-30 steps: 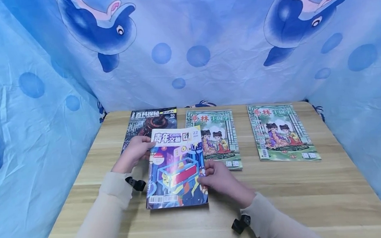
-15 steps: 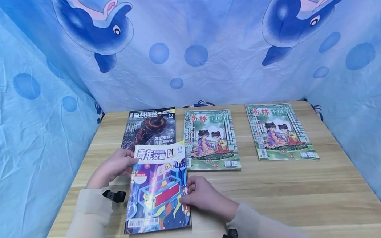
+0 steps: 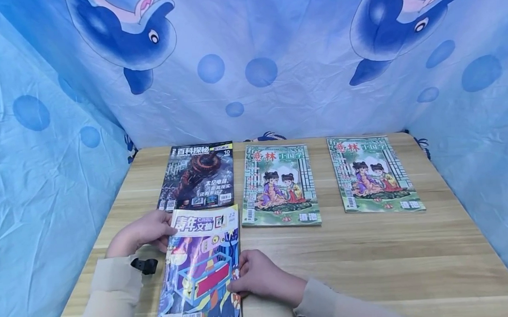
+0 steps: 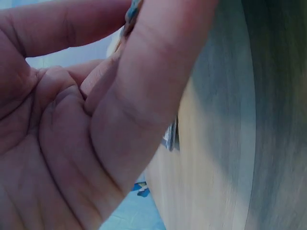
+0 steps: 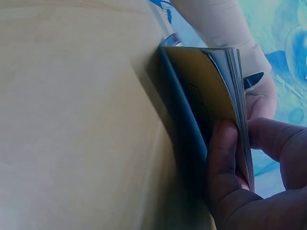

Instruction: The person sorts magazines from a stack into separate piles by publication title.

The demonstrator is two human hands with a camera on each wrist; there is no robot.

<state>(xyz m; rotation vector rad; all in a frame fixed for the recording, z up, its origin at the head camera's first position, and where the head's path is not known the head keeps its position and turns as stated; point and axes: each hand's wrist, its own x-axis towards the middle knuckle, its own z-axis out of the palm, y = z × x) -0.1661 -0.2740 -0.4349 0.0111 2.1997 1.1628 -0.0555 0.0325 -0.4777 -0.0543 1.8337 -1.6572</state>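
Pinched by the left hand point(image 3: 147, 231) and right hand point(image 3: 263, 278), the purple-and-white rectangular paper magazine point(image 3: 200, 273) had been drawn to the near side of the dark grey rectangular paper magazine point(image 3: 197, 176), thereby largely uncovered.

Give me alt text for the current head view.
A person's left hand and right hand hold a purple magazine by its sides at the near left of a wooden table. A dark magazine lies beyond it, with two green magazines to the right and a blue cloth behind.
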